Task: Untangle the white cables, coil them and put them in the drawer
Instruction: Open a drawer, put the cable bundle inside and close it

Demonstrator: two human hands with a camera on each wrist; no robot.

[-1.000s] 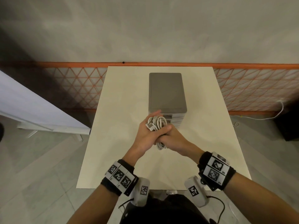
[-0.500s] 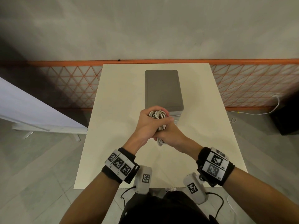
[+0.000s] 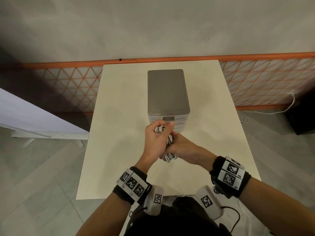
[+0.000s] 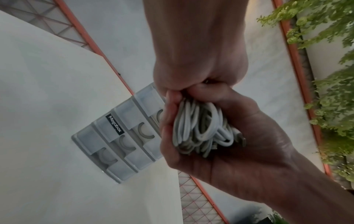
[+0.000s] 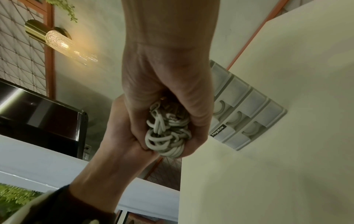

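A bundle of white cables [image 3: 168,156] is squeezed between both hands just in front of the grey drawer unit [image 3: 167,92], above the table. My left hand [image 3: 154,140] grips the bundle's upper end, with loops [image 3: 159,129] showing between thumb and fingers. My right hand [image 3: 183,146] clasps it from the right and below. In the left wrist view the right hand [image 4: 239,151] cups the coiled cables [image 4: 201,128], with a plug end [image 4: 241,138] sticking out. The right wrist view shows the tangle [image 5: 166,136] held by both hands. The unit's drawers [image 4: 122,136] look closed.
The cream table [image 3: 119,150] has bare surface left and right of the drawer unit [image 5: 245,115]. An orange lattice fence [image 3: 255,82] runs behind it. A white board [image 3: 25,113] leans at the left, and a loose white cord [image 3: 272,111] and a dark box [image 3: 301,114] are on the floor at right.
The left hand's fingers have curled tighter over the top of the bundle. Both hands still hold it in about the same spot in front of the drawer unit.
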